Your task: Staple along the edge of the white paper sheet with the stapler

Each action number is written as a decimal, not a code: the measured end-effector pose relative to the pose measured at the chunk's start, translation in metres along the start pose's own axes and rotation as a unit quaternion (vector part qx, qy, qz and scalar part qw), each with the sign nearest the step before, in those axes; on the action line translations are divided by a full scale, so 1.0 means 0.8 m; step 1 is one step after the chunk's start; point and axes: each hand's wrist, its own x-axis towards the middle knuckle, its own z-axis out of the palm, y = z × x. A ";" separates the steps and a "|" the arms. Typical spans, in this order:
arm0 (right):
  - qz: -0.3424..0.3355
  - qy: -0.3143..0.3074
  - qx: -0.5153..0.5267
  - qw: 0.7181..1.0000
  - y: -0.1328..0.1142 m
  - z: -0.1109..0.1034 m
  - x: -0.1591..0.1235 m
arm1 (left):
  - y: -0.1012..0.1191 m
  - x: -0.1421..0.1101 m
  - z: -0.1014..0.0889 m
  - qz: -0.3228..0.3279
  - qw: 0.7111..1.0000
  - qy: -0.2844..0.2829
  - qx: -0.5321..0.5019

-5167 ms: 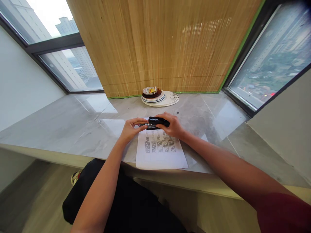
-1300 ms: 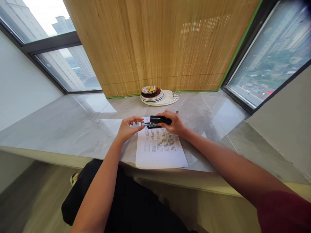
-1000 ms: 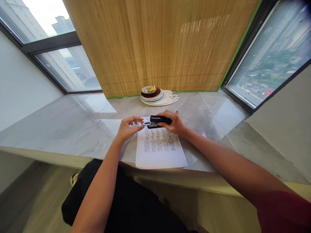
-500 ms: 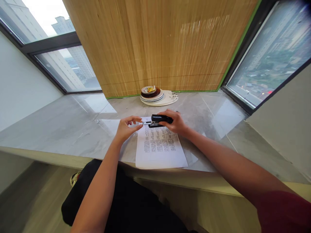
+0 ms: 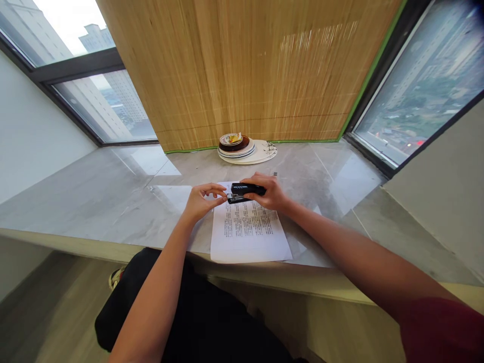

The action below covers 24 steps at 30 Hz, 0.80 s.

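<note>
A black stapler (image 5: 247, 189), its top raised from its base, lies level in the grip of my right hand (image 5: 272, 193), thumb below and fingers over the back. At the stapler's left end, a silver metal part shows between top and base. My left hand (image 5: 204, 200) has its thumb and fingertips around this metal end, touching it. Whether staples are inside is too small to tell. Beneath both hands a printed sheet of paper (image 5: 249, 247) rests on the grey ledge (image 5: 113, 212), its top partly hidden by the stapler and my fingers.
Several stacked plates (image 5: 245, 151) stand at the back, below a bamboo blind (image 5: 249, 75). A small dark piece (image 5: 275, 174) lies behind my right hand. The ledge's front edge runs just above my legs (image 5: 212, 312). Windows flank the blind.
The silver metal part stuck out to the left and has slid back right into the stapler. My left hand moved slightly right with it; the stapler shifted a little left.
</note>
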 end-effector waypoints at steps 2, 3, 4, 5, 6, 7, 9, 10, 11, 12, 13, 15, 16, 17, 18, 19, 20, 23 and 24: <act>-0.003 0.001 0.003 1.000 -0.001 0.002 0.000 | 0.001 0.000 0.002 0.000 1.000 0.000 0.000; -0.003 0.003 0.003 1.000 -0.001 0.002 -0.001 | 0.001 0.000 0.002 0.000 1.000 0.001 -0.001; -0.004 0.007 0.003 1.000 -0.001 0.003 -0.001 | 0.001 0.000 0.002 0.000 1.000 0.002 -0.002; -0.006 0.009 0.003 1.000 -0.001 0.003 -0.001 | 0.001 0.000 0.002 0.000 1.000 0.003 -0.003; -0.007 0.011 0.002 1.000 -0.001 0.003 -0.001 | 0.001 0.000 0.002 0.000 1.000 0.004 -0.005; -0.008 0.012 0.002 1.000 -0.001 0.003 -0.001 | 0.001 0.000 0.002 0.000 1.000 0.005 -0.006; -0.009 0.012 0.001 1.000 -0.001 0.004 -0.001 | 0.001 0.000 0.003 0.000 1.000 0.004 -0.011; -0.011 0.011 0.001 1.000 -0.001 0.004 0.000 | 0.001 0.000 0.004 0.000 1.000 0.003 -0.013; -0.012 0.009 0.001 1.000 -0.001 0.005 0.000 | 0.002 0.000 0.005 0.000 1.000 0.002 -0.016; -0.013 0.007 0.002 1.000 -0.001 0.006 0.000 | 0.003 0.000 0.006 0.000 1.000 0.001 -0.018; -0.013 0.005 0.004 1.000 -0.001 0.006 0.000 | 0.004 0.000 0.006 -0.001 1.000 0.000 -0.020; -0.010 0.005 0.009 1.000 -0.001 0.008 -0.001 | 0.006 0.000 0.008 -0.003 1.000 -0.001 -0.022; -0.008 0.005 0.010 1.000 0.000 0.008 -0.001 | 0.007 0.000 0.008 -0.004 1.000 0.000 -0.023; -0.008 0.007 0.012 1.000 0.000 0.009 -0.001 | 0.007 0.000 0.009 -0.005 1.000 0.001 -0.024; -0.009 0.008 0.014 1.000 -0.001 0.009 -0.001 | 0.008 0.000 0.009 -0.006 1.000 0.001 -0.024; -0.010 0.010 0.017 1.000 -0.001 0.010 -0.001 | 0.009 0.001 0.009 -0.008 1.000 0.002 -0.024; -0.010 0.011 0.018 1.000 -0.002 0.010 -0.001 | 0.009 0.001 0.009 -0.009 1.000 0.003 -0.024; -0.001 0.014 0.022 1.000 -0.006 0.011 0.000 | 0.010 0.000 0.010 -0.013 1.000 0.006 -0.020; 0.003 0.014 0.021 1.000 -0.007 0.011 0.000 | 0.010 0.000 0.011 -0.013 1.000 0.007 -0.018</act>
